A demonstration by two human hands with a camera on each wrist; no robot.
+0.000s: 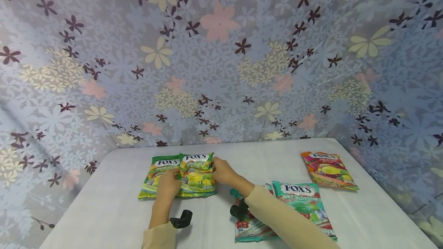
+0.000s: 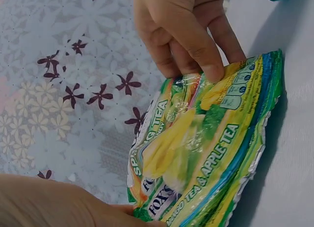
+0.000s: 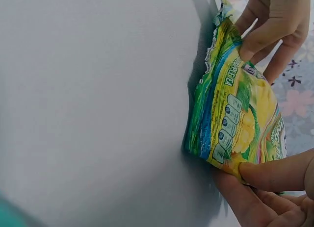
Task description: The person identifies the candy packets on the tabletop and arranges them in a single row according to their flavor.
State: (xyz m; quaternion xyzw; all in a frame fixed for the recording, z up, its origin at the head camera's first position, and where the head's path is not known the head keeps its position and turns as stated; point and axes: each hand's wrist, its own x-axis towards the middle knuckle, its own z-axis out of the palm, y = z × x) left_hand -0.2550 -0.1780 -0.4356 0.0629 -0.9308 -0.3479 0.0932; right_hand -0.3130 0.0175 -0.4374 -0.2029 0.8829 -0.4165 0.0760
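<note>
A flowery plastic sheet in blue, pink and cream hangs all around, and in front of it stands a bench (image 1: 114, 203) with a plain white cloth on it. At the back left of the bench lie two shiny green and yellow Fox's candy bags side by side. The left green and yellow bag (image 1: 156, 176) lies flat on the cloth. The right green and yellow bag (image 1: 197, 174) overlaps its edge, and both hands are on this one. The left hand (image 1: 168, 184) pinches its near left side, and the right hand (image 1: 223, 172) pinches its right side with thumb and fingers; the wrist views show that bag lifted a little off the cloth. Near the front right, partly under the right sleeve, lie two teal mint candy bags (image 1: 304, 203), one on top of the other. Further back on the right, well apart, lies one orange and red fruit candy bag (image 1: 328, 170). It looks like the bags are being sorted by kind: the green pair is almost lined up, the teal pair sits together, and the orange bag is alone. The green bag in the hands is not yet set down flat.
</note>
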